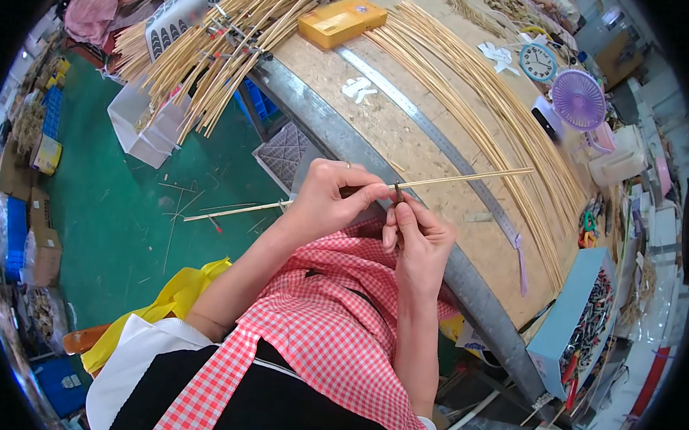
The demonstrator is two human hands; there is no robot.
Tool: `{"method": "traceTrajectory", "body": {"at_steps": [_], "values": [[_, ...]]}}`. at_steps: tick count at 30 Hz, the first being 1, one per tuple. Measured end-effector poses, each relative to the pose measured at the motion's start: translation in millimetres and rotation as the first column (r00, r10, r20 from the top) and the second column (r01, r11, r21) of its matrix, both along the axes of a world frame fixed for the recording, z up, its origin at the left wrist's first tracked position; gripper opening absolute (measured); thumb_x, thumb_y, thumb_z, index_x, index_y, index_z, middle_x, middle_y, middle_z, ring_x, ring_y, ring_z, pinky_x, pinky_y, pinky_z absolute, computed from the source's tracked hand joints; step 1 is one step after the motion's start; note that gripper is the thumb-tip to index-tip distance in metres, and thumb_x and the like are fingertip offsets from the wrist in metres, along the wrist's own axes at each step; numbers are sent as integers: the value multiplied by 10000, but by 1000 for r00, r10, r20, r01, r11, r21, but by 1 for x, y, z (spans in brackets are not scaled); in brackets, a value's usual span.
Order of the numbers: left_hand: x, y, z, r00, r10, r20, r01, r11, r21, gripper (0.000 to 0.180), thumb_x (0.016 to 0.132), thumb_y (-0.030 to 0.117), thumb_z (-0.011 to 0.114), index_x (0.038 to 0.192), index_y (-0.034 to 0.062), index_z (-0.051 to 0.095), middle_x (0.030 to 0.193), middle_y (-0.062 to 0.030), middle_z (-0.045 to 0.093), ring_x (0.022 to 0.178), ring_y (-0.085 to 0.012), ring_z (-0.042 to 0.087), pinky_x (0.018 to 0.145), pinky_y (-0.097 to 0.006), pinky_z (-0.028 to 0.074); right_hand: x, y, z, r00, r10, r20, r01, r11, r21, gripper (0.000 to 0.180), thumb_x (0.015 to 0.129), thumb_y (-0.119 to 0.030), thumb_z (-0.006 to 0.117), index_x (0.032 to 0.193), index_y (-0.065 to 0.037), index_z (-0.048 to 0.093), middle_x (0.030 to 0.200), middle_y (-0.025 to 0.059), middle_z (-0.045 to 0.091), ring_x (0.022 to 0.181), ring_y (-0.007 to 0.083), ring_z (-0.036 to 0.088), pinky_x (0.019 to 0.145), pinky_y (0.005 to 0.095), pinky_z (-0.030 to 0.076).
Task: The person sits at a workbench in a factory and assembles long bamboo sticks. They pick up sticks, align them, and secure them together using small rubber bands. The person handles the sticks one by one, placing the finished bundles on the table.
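Observation:
A thin pale wooden stick [469, 177] runs across in front of me, over the metal table edge. My left hand [331, 195] is closed round it near its middle, thumb and fingers pinched together. Its left end sticks out past my wrist over the floor, and its right end lies above the tabletop. Just right of my left fingertips, a small dark piece [398, 193] sits against the stick; its kind is too small to make out. My right hand [421, 245] pinches the lower part of this piece between thumb and fingers.
Long bundled sticks [480, 106] lie along the table beside a metal ruler [440, 135]. A yellow box [341, 23] and more clipped sticks [213, 55] are at the far left. At right stand a purple fan [579, 100], a clock [537, 63] and a blue box of clips [559, 324].

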State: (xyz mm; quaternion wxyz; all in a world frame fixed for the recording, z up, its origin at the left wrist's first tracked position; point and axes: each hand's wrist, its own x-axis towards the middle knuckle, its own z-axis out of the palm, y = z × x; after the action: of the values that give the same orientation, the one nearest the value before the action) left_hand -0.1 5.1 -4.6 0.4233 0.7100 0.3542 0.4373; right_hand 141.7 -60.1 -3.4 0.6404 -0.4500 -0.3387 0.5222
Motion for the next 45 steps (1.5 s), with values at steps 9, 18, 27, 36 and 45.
{"method": "traceTrajectory", "body": {"at_steps": [9,18,27,36,45], "values": [[3,-4,0,980,-197,6,193,949,-250,155,837,112,623,799,-29,677,619,-41,594,574,-73,538,504,-214,411,22,-8,3,970,-210,123,191,970,150,168,884,-65,576,973,63,636,729,39,584,616,75,506,542,200,401],[-1,5,-3,955,-278,105,297,896,-330,267,938,143,473,975,-58,645,861,-103,671,782,-134,634,702,-257,509,61,-21,1,929,-360,-88,370,918,145,187,892,-135,583,880,46,627,683,51,568,544,84,462,479,200,351],[-57,35,1,956,-36,-292,21,998,-53,236,872,174,575,936,-36,661,782,-108,676,730,-128,627,666,-261,486,134,-47,-3,786,-596,-165,617,772,151,199,920,-173,538,925,18,591,668,20,528,539,68,424,468,192,318],[-49,19,26,904,-141,-405,199,974,104,122,751,93,695,810,-11,669,646,-93,615,577,-177,589,536,-283,446,192,-76,-23,711,-645,-282,693,710,124,263,936,-185,503,1074,35,545,751,18,540,572,55,430,493,193,357],[-103,79,72,882,401,-248,-286,873,395,109,760,30,619,851,-13,662,663,-120,617,599,-149,588,574,-273,448,176,-66,-16,768,-629,-120,641,758,123,241,928,-140,508,1089,33,561,816,22,548,615,59,451,486,195,360]]}}
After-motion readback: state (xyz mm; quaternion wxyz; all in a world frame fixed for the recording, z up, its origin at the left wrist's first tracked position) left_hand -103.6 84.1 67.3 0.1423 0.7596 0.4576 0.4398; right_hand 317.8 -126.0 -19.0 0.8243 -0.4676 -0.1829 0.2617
